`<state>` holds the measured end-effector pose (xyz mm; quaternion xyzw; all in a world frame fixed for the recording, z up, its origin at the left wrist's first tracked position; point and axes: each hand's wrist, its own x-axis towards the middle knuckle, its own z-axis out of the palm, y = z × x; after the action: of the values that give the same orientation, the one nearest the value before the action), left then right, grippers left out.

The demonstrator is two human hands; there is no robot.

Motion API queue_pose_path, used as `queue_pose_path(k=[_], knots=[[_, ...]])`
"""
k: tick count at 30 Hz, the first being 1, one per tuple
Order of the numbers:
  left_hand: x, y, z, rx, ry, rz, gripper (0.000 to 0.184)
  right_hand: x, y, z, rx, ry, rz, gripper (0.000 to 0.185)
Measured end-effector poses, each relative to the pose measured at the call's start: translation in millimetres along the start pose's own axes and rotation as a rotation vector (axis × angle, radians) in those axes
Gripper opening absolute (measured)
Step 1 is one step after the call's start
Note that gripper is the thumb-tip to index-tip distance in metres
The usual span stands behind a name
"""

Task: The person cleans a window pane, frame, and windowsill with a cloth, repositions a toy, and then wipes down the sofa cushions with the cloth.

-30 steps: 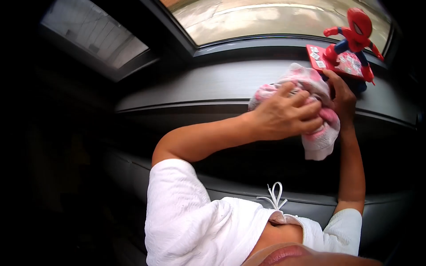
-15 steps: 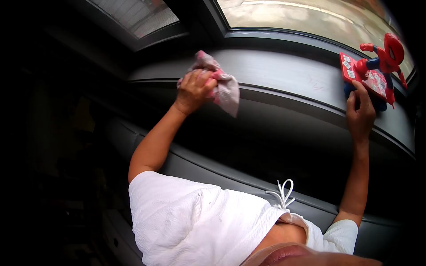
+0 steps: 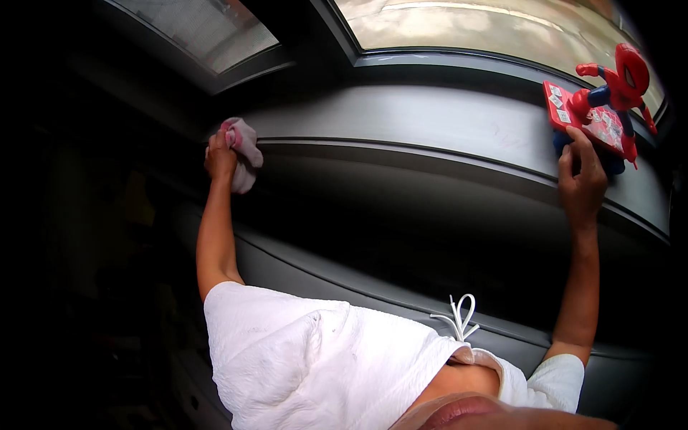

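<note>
My left hand is closed around a crumpled pink-and-white cloth, at the darker left end of the grey ledge below the window. Part of the cloth hangs over the ledge's front edge. On the right, my right hand has its fingers closed at the near edge of a red base that carries a red and blue Spider-Man figure. Something dark blue shows beneath this base. Small white labels are stuck on its left side.
Window glass lies behind the ledge, with a smaller pane at upper left. Below the ledge is a dark recess, then a grey padded surface in front of my white shirt. The far left is very dark.
My left hand has moved left along the ledge with the cloth, to its dark end. My right hand stays at the figure's base.
</note>
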<state>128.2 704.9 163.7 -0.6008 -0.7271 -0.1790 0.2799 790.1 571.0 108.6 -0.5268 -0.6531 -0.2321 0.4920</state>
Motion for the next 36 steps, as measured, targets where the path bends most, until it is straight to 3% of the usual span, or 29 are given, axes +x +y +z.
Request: queue_pose_path(k=[2, 4, 7, 8, 12, 19, 28, 32, 36], knots=[[-4, 33, -8, -0.251, 0.132, 0.148, 0.037, -4, 7, 1, 0.008, -0.046, 0.021, 0.037], [-21, 91, -37, -0.368, 0.2, 0.357, 0.037, -6, 7, 1, 0.037, -0.065, 0.023, 0.037], [-32, 152, -32, -0.545, 0.063, 0.776, 0.039, -2, 4, -5, 0.043, -0.061, 0.03, 0.036], [-33, 156, -13, -0.401, 0.054, 0.714, 0.043, -1, 2, -5, 0.05, -0.062, 0.03, 0.035], [-3, 167, -15, -0.452, -0.087, 0.741, 0.042, 3, -1, -5, 0.013, 0.034, -0.047, 0.022], [0, 175, -2, -0.408, 0.114, 0.807, 0.037, 3, 0, -3, -0.005, 0.072, -0.073, 0.015], [-9, 176, 14, -0.412, 0.22, 0.69, 0.032, -1, 6, -1, -0.193, 0.033, -0.065, 0.016], [-6, 175, 26, -0.492, 0.276, 0.663, 0.032, -9, 13, 3, -0.255, 0.012, 0.051, 0.017], [-13, 177, 12, -0.529, 0.361, 0.614, 0.032, -12, 14, 3, -0.578, 0.049, 0.005, 0.018]])
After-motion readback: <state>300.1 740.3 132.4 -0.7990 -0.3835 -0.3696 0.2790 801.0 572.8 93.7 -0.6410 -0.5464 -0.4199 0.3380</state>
